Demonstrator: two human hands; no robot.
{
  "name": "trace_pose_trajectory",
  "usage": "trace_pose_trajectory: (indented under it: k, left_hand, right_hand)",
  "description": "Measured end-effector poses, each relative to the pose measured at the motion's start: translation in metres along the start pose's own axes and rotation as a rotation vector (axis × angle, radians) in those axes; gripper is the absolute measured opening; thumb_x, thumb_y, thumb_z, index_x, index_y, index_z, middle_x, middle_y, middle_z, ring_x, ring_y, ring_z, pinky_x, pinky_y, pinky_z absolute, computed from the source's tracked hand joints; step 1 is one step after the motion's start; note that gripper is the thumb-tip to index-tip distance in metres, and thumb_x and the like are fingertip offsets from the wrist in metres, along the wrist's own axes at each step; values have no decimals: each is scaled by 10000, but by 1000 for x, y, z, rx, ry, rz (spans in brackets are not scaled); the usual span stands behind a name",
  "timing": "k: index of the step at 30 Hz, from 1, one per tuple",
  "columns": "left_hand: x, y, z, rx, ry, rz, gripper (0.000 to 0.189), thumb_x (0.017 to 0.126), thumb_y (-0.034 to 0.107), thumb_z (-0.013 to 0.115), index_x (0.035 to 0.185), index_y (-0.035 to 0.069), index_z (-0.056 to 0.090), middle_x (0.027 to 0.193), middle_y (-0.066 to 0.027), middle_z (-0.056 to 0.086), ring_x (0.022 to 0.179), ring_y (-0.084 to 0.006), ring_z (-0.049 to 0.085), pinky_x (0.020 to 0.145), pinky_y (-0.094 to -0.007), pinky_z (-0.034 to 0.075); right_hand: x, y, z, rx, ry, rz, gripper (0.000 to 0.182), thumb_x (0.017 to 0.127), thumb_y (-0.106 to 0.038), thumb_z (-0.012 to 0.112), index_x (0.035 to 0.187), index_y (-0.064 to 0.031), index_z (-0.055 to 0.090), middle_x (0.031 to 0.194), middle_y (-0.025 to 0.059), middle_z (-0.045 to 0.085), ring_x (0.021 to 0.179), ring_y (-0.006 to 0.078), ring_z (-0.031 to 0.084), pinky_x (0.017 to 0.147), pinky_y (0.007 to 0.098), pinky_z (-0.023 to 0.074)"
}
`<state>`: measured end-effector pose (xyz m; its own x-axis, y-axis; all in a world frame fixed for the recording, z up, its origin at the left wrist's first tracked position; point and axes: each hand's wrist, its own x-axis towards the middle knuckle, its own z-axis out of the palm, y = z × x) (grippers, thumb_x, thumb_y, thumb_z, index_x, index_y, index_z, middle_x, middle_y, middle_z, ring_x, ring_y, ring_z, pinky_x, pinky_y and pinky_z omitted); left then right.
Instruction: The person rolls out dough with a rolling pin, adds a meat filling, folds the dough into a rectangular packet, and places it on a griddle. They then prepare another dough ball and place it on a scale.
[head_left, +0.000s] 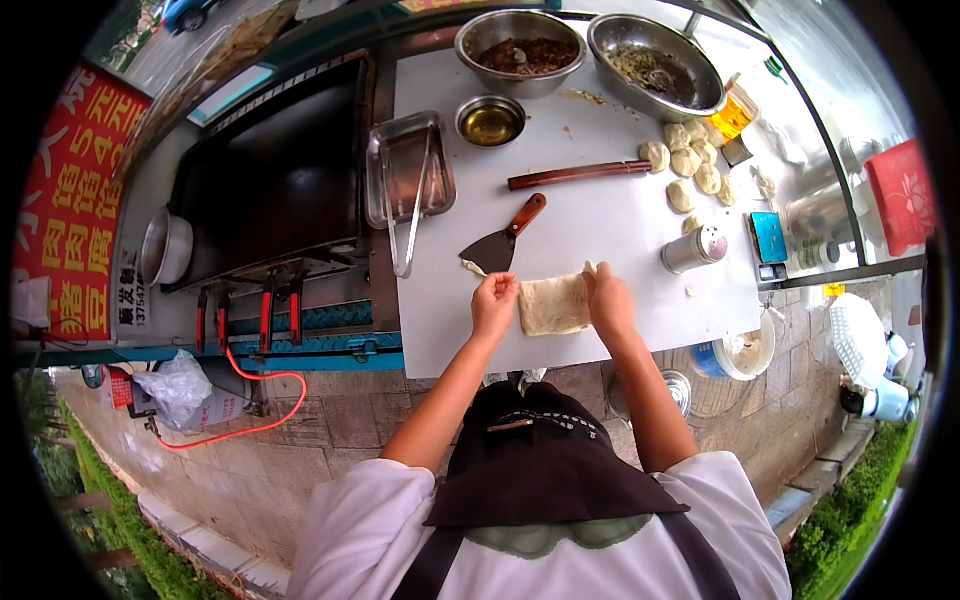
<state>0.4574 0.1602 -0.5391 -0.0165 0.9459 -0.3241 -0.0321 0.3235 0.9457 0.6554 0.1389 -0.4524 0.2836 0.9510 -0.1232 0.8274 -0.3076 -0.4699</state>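
Note:
A flattened strip of pale dough (556, 306) is stretched between my hands, low over the front of the white work surface (450, 330). My right hand (611, 304) grips its right end, and a small tip of dough pokes up by the thumb. At the left end, the fingers of my left hand (495, 304) are pinched together; their exact hold is partly hidden. A thin bit of dough (472, 267) shows beside that hand, against the blade of a wood-handled scraper (491, 249). Past the scraper lies a dark red wooden stick (577, 175).
Left stand a black griddle (277, 165) and a metal tray (412, 165) with tongs (414, 202). An oil bowl (491, 122) and two filling bowls (521, 52) sit at the back. Several dough balls (685, 162), a shaker (694, 250) and a scale (769, 238) are on the right.

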Motion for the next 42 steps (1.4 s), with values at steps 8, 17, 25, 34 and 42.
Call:
trace_pose_trajectory:
  k: [8,17,25,34,42]
  left_hand:
    - [-28,-1,6,-759,92,-278,707,885,603,580,1281,22,509,1178,-61,622,1042,-104,583,857,-276,482]
    - [-44,91,-27,-1407,-455,-39,594,913,415,627,1377,102,426,1353,-47,539,1250,-195,526,1029,-351,471]
    - [-50,105,-139,-1397,-173,-60,494,945,366,613,1341,119,451,1298,-21,559,1211,-179,538,1026,-360,464]
    - [29,145,-332,-1367,110,-42,497,972,325,585,1371,76,421,1367,-68,505,1267,-207,494,1073,-360,423]
    - [155,152,-457,-1418,365,-22,420,992,253,562,1362,90,447,1363,-76,513,1258,-230,508,1056,-396,439]
  right_hand:
    - [-15,-150,-129,55,-165,-569,198,927,-197,600,949,-5,561,766,238,641,749,430,628,663,478,491]
    - [82,-248,-167,-67,-303,-901,325,929,-304,595,1001,10,640,843,199,669,790,335,666,707,422,497]
    - [141,-337,-71,-47,-459,-977,320,889,-302,626,956,8,665,843,211,662,764,341,649,710,413,492]
    - [193,-523,99,-57,-442,-996,362,850,-356,676,942,-6,671,836,198,658,780,355,642,701,424,490]
    - [254,-647,259,-76,-401,-915,385,813,-384,704,963,-30,687,905,179,672,859,351,645,755,427,486]
